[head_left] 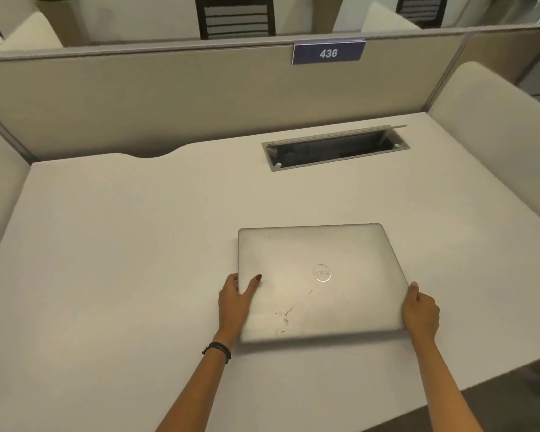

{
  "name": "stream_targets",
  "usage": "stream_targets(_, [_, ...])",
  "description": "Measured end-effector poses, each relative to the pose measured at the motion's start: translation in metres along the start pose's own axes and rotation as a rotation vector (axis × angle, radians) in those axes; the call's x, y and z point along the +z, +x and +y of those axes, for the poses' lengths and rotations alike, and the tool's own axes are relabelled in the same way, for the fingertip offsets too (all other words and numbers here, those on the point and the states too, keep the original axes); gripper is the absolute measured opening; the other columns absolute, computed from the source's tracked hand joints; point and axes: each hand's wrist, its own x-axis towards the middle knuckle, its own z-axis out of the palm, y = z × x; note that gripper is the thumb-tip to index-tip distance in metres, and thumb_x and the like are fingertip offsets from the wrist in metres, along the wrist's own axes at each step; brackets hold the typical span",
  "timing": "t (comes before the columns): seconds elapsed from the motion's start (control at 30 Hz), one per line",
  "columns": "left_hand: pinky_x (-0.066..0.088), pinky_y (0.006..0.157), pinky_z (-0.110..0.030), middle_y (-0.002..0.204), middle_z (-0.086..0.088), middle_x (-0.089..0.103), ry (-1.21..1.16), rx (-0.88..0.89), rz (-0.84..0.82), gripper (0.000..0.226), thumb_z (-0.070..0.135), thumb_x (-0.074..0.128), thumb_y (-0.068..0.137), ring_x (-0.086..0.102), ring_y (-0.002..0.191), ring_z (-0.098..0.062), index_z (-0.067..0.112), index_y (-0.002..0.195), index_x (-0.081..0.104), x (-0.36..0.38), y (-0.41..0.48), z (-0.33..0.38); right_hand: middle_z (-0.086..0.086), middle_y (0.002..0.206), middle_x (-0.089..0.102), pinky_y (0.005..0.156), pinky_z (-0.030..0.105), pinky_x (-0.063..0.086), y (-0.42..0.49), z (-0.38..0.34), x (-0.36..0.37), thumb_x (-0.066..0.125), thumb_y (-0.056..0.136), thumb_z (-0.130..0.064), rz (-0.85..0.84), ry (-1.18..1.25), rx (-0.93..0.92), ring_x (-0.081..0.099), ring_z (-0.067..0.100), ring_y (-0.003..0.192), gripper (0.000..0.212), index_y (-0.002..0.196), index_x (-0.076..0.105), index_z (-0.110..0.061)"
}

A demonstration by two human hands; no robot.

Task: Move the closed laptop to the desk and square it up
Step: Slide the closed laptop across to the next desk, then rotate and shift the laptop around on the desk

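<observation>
The left hand [236, 299] and right hand [420, 310] clasp the closed laptop [320, 282] by its side edges above the desk [122, 244]. It looks stiff, smooth-skinned and probably slippery, so gripping both edges suits it.

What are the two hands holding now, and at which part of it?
Both hold the closed silver laptop by its side edges, near the front corners: the left hand at the left edge with its thumb on the lid, the right hand at the right edge.
</observation>
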Motion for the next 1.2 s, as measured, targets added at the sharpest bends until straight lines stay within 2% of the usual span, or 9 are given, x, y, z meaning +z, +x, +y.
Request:
stream_targets(0.1, [0.053, 0.073, -0.028, 0.092, 0.004, 0.067, 0.081, 0.047, -0.045, 0.038, 0.047, 0.068, 0.08, 0.064, 0.084, -0.013, 0.015, 0.097, 0.058, 0.015, 0.007, 0.003, 0.016, 0.065, 0.053, 0.063, 0.033, 0.037, -0.002, 0.019, -0.01, 0.025, 0.1, -0.034, 0.028, 0.007, 0.029, 0.045, 0.026, 0.061, 0.06, 0.064, 0.055, 0.004])
stream_targets(0.27, [0.037, 0.053, -0.022, 0.075, 0.005, 0.06, 0.248, 0.122, -0.103, 0.044, 0.058, 0.064, 0.078, 0.053, 0.061, -0.01, 0.016, 0.085, 0.052, 0.019, 0.03, 0.012, 0.014, 0.062, 0.053, 0.049, 0.026, 0.03, -0.012, 0.03, -0.015, 0.025, 0.101, -0.032, 0.025, 0.007, -0.016, 0.045, 0.024, 0.057, 0.059, 0.055, 0.049, -0.004])
stream_targets(0.5, [0.035, 0.05, -0.032, 0.062, -0.001, 0.052, 0.695, 0.255, -0.155, 0.048, 0.055, 0.041, 0.093, 0.053, 0.059, -0.026, 0.008, 0.082, 0.043, 0.012, 0.066, 0.037, 0.011, 0.067, 0.055, 0.049, 0.026, 0.029, -0.028, 0.026, -0.008, 0.022, 0.101, -0.035, -0.056, -0.056, -0.049, 0.049, 0.023, 0.062, 0.058, 0.057, 0.048, -0.009])
stream_targets(0.6, [0.035, 0.051, -0.032, 0.058, -0.001, 0.048, 0.852, 0.319, -0.201, 0.047, 0.052, 0.036, 0.095, 0.049, 0.055, -0.025, 0.009, 0.079, 0.041, 0.008, 0.076, 0.046, 0.018, 0.075, 0.061, 0.049, 0.027, 0.03, -0.027, 0.026, -0.011, 0.021, 0.101, -0.034, -0.139, -0.136, -0.036, 0.047, 0.022, 0.059, 0.058, 0.07, 0.057, -0.001])
stream_targets(0.73, [0.042, 0.056, -0.033, 0.065, -0.008, 0.055, 0.997, 0.379, -0.238, 0.049, 0.051, 0.035, 0.096, 0.052, 0.058, -0.026, 0.005, 0.084, 0.048, 0.003, 0.085, 0.052, 0.014, 0.081, 0.063, 0.054, 0.028, 0.035, -0.03, 0.027, -0.014, 0.019, 0.102, -0.033, -0.264, -0.287, -0.026, 0.048, 0.02, 0.06, 0.059, 0.089, 0.062, 0.005])
stream_targets(0.9, [0.041, 0.058, -0.032, 0.064, -0.005, 0.051, 1.068, 0.403, -0.248, 0.044, 0.048, 0.033, 0.098, 0.051, 0.061, -0.026, 0.008, 0.083, 0.045, -0.001, 0.086, 0.056, 0.0, 0.056, 0.049, 0.043, 0.021, 0.031, -0.04, 0.031, -0.014, 0.018, 0.102, -0.035, -0.345, -0.403, -0.02, 0.044, 0.011, 0.048, 0.06, 0.067, 0.056, -0.006])
stream_targets(0.97, [0.039, 0.057, -0.031, 0.063, -0.004, 0.052, 1.14, 0.436, -0.204, 0.045, 0.048, 0.031, 0.098, 0.05, 0.061, -0.025, 0.009, 0.081, 0.045, -0.002, 0.084, 0.054, 0.0, 0.058, 0.049, 0.043, 0.021, 0.029, -0.041, 0.03, -0.015, 0.018, 0.102, -0.035, -0.381, -0.427, -0.018, 0.043, 0.011, 0.049, 0.061, 0.078, 0.062, -0.001])
stream_targets(1.07, [0.036, 0.053, -0.03, 0.078, -0.011, 0.068, 1.289, 0.473, -0.143, 0.05, 0.047, 0.028, 0.099, 0.051, 0.066, -0.023, 0.007, 0.086, 0.056, -0.005, 0.08, 0.054, 0.006, 0.072, 0.055, 0.046, 0.021, 0.029, -0.038, 0.028, -0.019, 0.019, 0.101, -0.039, -0.437, -0.441, -0.014, 0.046, 0.015, 0.058, 0.063, 0.097, 0.063, 0.005])
stream_targets(1.2, [0.043, 0.065, -0.033, 0.101, -0.012, 0.062, 1.367, 0.453, -0.072, 0.045, 0.045, 0.031, 0.099, 0.056, 0.093, -0.027, 0.006, 0.109, 0.053, -0.006, 0.067, 0.054, 0.019, 0.102, 0.066, 0.067, 0.027, 0.04, -0.029, 0.025, -0.023, 0.022, 0.099, -0.044, -0.522, -0.482, -0.044, 0.053, 0.023, 0.075, 0.062, 0.102, 0.061, 0.004])
